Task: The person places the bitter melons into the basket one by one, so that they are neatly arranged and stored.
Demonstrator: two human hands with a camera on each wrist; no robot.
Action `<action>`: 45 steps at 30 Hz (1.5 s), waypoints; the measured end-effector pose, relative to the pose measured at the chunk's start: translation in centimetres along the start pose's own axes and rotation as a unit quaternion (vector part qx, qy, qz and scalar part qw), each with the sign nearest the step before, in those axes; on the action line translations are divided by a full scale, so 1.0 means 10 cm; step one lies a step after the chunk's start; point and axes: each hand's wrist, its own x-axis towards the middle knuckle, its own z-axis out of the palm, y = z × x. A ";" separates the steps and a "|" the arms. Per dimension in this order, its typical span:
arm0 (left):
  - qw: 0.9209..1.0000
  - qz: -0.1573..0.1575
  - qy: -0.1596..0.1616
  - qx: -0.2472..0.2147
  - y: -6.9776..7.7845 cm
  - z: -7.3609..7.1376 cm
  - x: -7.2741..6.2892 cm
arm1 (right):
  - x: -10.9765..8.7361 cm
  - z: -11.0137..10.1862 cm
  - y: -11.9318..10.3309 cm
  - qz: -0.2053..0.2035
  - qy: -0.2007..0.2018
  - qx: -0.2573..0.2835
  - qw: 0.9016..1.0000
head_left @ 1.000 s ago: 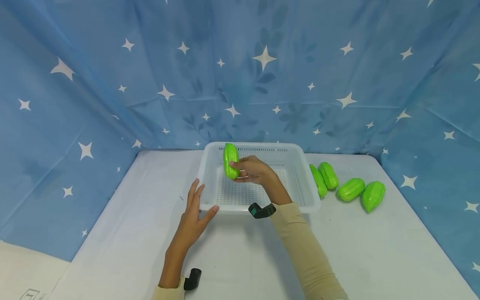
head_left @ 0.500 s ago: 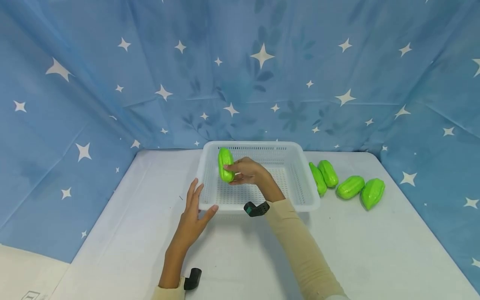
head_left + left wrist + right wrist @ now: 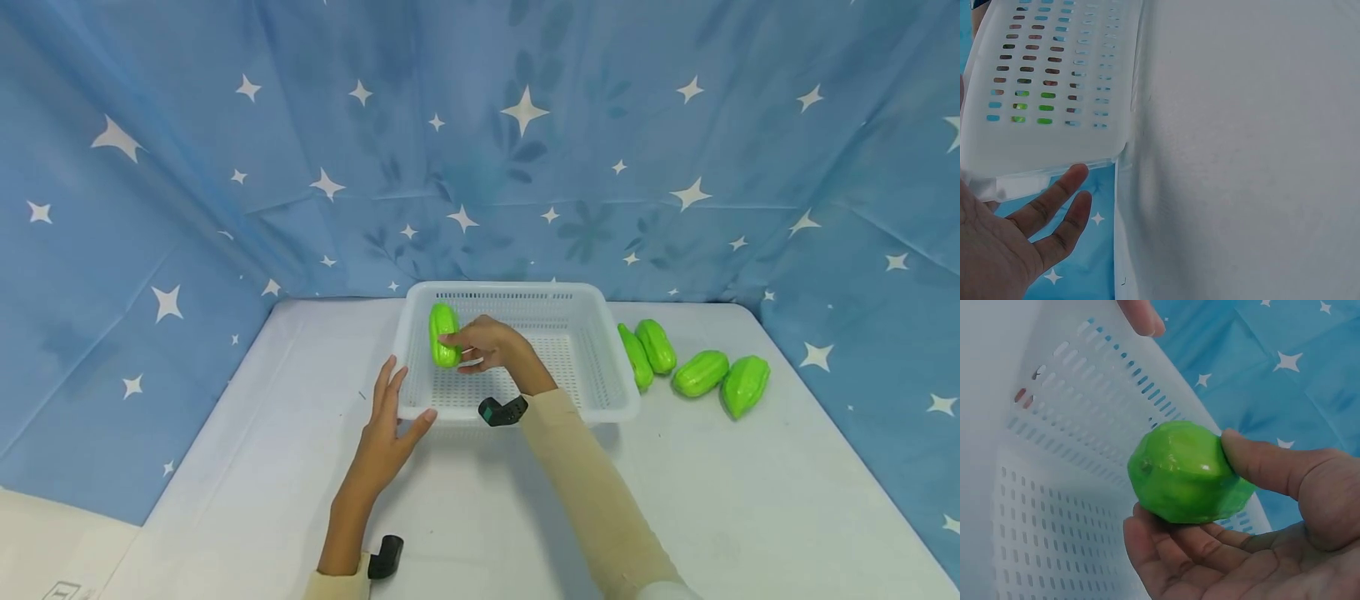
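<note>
A green ridged gourd hangs over the left part of a white slotted plastic basket. My right hand grips it, thumb on one side and fingers on the other. In the right wrist view the gourd appears end-on, apart from the slotted basket floor. At the basket's front left corner is my left hand, fingers extended and spread. The left wrist view has its fingertip against the basket rim, and green shows through the slots. No gourd lies in the visible part of the basket.
Several more green gourds lie on the white-covered table, right of the basket. Behind it hangs a blue star-patterned curtain, which also runs along both sides.
The right hand has carried the gourd left and slightly lower over the basket. The left hand keeps its place at the corner.
</note>
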 end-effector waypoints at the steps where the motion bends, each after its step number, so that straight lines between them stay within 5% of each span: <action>1: 1.000 -0.001 0.000 0.000 0.00 0.00 0.00 | 0.01 0.00 0.00 0.004 -0.001 -0.004 1.000; 23: 1.000 -0.008 -0.002 0.004 0.01 0.00 0.02 | 0.25 -0.05 0.01 0.088 -0.036 -0.057 0.994; 31: 1.000 -0.009 0.001 0.010 0.01 0.01 0.01 | 0.29 0.01 0.03 0.131 -0.007 -0.076 0.989; 45: 1.000 -0.004 0.002 0.006 -0.01 0.01 0.01 | 0.42 0.07 0.01 0.137 -0.004 -0.126 0.983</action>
